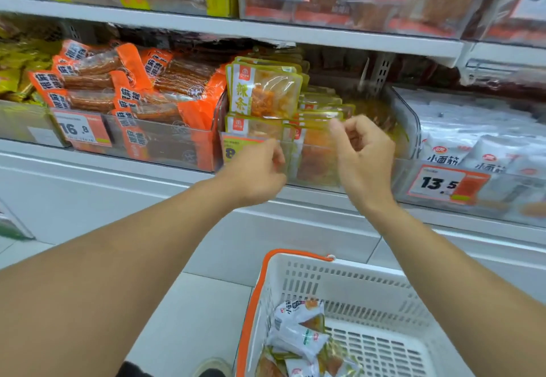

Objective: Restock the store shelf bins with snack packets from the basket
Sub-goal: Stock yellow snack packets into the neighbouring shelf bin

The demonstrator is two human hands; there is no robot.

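Basket: a white plastic basket (pixel 363 297) with an orange rim and handle sits lowest in view, nearest the person, on a pale tiled floor (pixel 189 317).
Basket contents: a few snack packets (pixel 298 335) lie in the left corner of the basket, white ones on top of clear ones with orange food inside.
Shoe: the toe of a dark shoe (pixel 211 370) shows just left of the basket.
Arms: two bare forearms reach up and away from the basket toward the shelf.
Left hand: the left hand (pixel 260 172) is above the basket at the front wall of the middle bin, fingers curled; the blur hides whether they hold anything.
Right hand: the right hand (pixel 365 152) is just right of the left hand, apart from it, fingers curled with thumb and forefinger drawn together at the top edge of a green-edged packet; a firm grip cannot be told.
Middle bin: a clear bin (pixel 313 166) directly above the basket holds green-edged packets (pixel 263 92), some upright at its left, others stacked flat.
Left bin: left of the middle bin, a clear bin holds orange packets (pixel 130 87) and bears a price tag (pixel 82 129) reading 16.8.
Right bin: right of the middle bin, white packets (pixel 472 140) fill a bin tagged 13.5.
Upper shelf: farthest from the basket, a white shelf (pixel 236 29) carries more bins and a 9.8 tag.
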